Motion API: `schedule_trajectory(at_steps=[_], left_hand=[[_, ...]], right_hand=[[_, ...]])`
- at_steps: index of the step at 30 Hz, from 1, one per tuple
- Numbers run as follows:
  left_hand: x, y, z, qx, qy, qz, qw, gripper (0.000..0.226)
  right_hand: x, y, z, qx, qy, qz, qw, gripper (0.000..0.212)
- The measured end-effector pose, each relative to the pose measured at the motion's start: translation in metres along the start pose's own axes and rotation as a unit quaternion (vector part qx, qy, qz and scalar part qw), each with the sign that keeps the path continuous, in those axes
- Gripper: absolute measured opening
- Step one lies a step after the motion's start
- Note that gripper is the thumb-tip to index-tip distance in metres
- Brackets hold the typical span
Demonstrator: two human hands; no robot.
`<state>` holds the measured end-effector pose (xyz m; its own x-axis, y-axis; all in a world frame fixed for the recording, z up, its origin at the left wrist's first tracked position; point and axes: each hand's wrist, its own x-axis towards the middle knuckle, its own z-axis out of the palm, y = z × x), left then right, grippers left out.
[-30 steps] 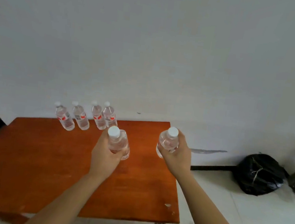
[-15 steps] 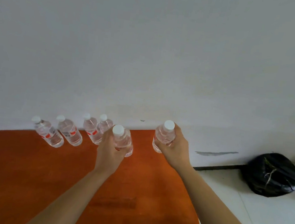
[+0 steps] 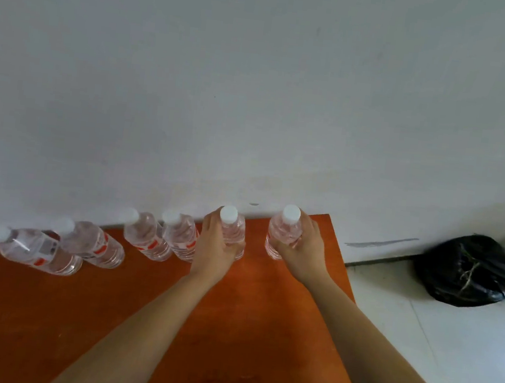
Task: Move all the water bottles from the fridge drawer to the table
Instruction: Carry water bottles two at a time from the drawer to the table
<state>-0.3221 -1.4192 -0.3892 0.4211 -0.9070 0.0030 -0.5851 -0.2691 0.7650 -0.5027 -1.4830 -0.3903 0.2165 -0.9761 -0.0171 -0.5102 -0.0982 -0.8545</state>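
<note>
My left hand [image 3: 215, 247] grips a clear water bottle [image 3: 233, 228] with a white cap, upright near the far edge of the orange-brown table [image 3: 41, 324]. My right hand [image 3: 302, 250] grips a second water bottle [image 3: 283, 231] to its right, close to the table's far right corner. Whether either bottle's base touches the table is hidden by my hands. Several more water bottles [image 3: 148, 237] with red labels stand in a row along the far edge to the left of my left hand, against the wall. The fridge drawer is out of view.
A pale wall runs directly behind the table. A full black rubbish bag [image 3: 468, 271] lies on the white tiled floor [image 3: 446, 355] to the right of the table, by the wall.
Both hands have carried their bottles farther toward the table's far edge, into line with the standing row. The view has moved closer over the table.
</note>
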Motion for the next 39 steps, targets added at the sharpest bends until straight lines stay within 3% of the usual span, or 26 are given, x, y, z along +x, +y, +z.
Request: schedule_trajectory(at_steps=[4, 7, 11, 15, 20, 24, 27, 30, 39], left_hand=[[0.02, -0.009, 0.004, 0.004, -0.005, -0.012, 1.0, 0.077], [0.025, -0.016, 0.006, 0.018, -0.006, -0.02, 1.0, 0.078], [0.019, -0.029, 0.006, 0.018, -0.011, -0.018, 1.0, 0.082], [0.014, -0.029, 0.003, 0.008, -0.025, -0.02, 0.999, 0.082], [0.014, -0.03, -0.008, 0.014, -0.042, -0.011, 0.999, 0.087], [-0.022, -0.04, -0.012, 0.037, 0.003, -0.013, 0.999, 0.082], [-0.056, -0.052, 0.003, 0.082, 0.009, 0.015, 0.996, 0.078], [-0.078, -0.051, 0.018, 0.131, 0.006, 0.069, 0.989, 0.073], [-0.112, 0.058, 0.032, 0.22, -0.031, 0.285, 0.933, 0.064]], right_hand=[[0.021, 0.007, 0.018, 0.033, -0.044, 0.017, 0.998, 0.064], [0.031, 0.011, 0.027, 0.056, -0.096, 0.04, 0.993, 0.075], [0.039, 0.015, 0.026, 0.011, -0.19, 0.046, 0.981, 0.083], [0.037, 0.018, 0.017, -0.013, -0.205, 0.048, 0.977, 0.082], [0.018, 0.015, 0.006, -0.025, -0.122, 0.038, 0.991, 0.096], [-0.024, 0.007, 0.003, -0.084, 0.012, 0.044, 0.995, 0.078], [-0.06, 0.024, 0.002, -0.221, 0.052, 0.024, 0.974, 0.063], [-0.093, 0.045, -0.012, -0.32, 0.078, 0.031, 0.944, 0.062], [-0.195, 0.046, -0.125, -0.433, 0.197, 0.07, 0.877, 0.068]])
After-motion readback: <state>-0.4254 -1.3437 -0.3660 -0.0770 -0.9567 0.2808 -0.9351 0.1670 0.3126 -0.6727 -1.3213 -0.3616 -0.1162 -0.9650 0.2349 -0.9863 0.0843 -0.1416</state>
